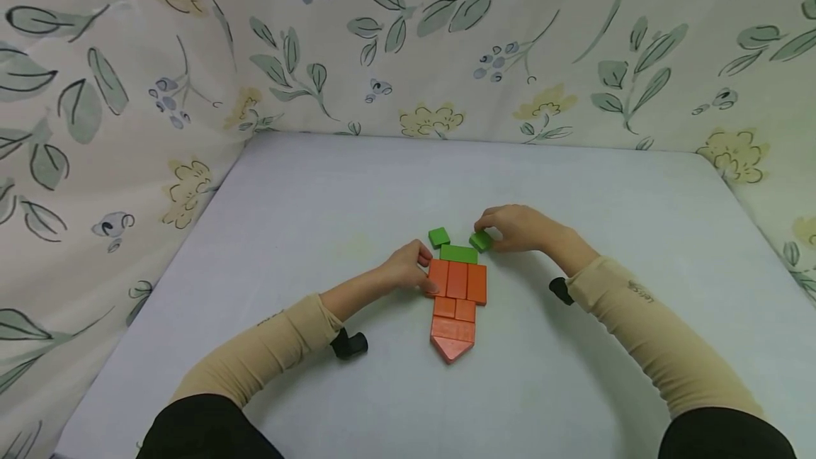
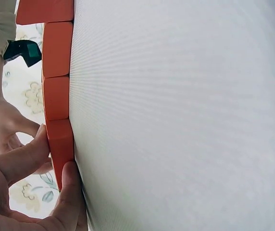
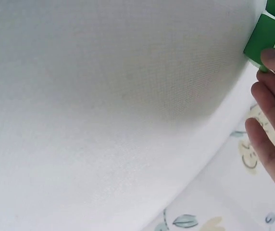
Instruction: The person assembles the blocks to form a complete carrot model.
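Flat blocks form a figure on the white table. It has a pointed pink-orange block (image 1: 453, 348) at the near end, orange blocks (image 1: 457, 279) above it and a long green block (image 1: 459, 254) on top. My left hand (image 1: 408, 265) holds the leftmost orange block (image 2: 60, 139) of the wide row between thumb and fingers, at the figure's left edge. My right hand (image 1: 519, 227) pinches a small green block (image 3: 263, 38) by the long green block's upper right corner. Another small green block (image 1: 438, 236) lies at the upper left corner.
The white tabletop (image 1: 357, 190) surrounds the figure. A floral cloth (image 1: 408, 55) hangs behind it and along the sides. Black wrist devices (image 1: 349, 344) sit under both forearms, near the tan sleeves (image 1: 656, 331).
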Demonstrator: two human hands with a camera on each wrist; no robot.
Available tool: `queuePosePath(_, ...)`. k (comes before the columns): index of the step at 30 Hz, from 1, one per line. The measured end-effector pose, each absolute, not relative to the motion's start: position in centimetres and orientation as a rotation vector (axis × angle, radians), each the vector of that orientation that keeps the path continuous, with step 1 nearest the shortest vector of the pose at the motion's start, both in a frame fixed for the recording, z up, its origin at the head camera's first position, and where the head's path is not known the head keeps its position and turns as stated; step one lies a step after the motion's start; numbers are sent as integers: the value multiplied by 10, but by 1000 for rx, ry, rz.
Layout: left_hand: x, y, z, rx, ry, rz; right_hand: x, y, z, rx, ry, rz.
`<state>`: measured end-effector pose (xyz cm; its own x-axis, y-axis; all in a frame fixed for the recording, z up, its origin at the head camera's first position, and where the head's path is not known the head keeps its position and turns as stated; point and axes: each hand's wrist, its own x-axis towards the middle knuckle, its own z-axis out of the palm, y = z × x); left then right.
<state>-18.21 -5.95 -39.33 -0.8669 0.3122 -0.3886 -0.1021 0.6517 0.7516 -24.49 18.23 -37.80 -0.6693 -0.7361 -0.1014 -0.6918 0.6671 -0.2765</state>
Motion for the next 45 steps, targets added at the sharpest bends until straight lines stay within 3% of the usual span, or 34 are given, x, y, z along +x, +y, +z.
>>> queuePosePath(37,-182,-58,-393,203,2407,1096,-239,175,-377,-1178,2662,-306)
queuePosePath(45,-181,-66,-381,440,2572,835,-243,188,-367,-1038,2820,-309)
